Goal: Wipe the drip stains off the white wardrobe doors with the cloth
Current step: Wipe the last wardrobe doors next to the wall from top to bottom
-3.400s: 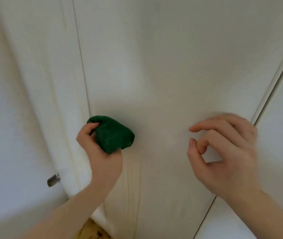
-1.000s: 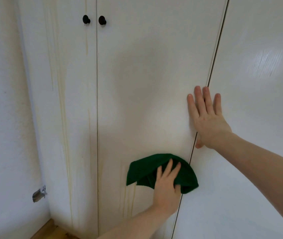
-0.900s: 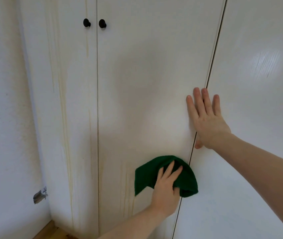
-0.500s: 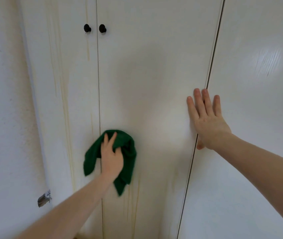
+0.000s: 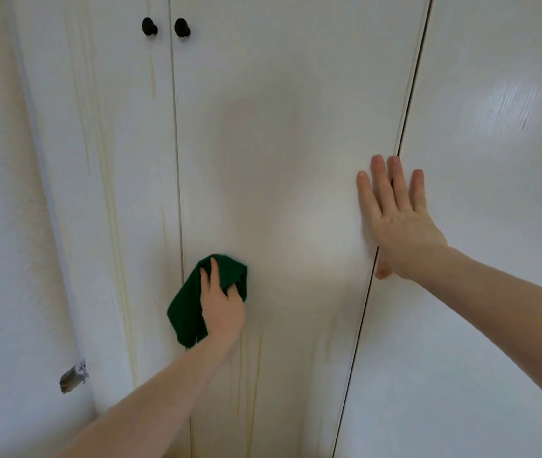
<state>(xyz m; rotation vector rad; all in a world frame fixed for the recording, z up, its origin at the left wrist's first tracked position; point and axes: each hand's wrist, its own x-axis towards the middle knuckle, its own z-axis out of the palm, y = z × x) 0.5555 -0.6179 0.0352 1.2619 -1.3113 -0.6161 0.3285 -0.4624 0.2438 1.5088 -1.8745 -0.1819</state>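
Evidently bracing: right hand spread flat across the door gap; left hand pressing green cloth, fingers straight, perhaps onto drip stains.

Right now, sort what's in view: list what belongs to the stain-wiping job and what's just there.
Job:
- green cloth, pressed flat by left hand
- yellowish drip stains
- white wardrobe doors
- right hand, flat against the doors

Just there:
- two black knobs
- metal fitting on the wall
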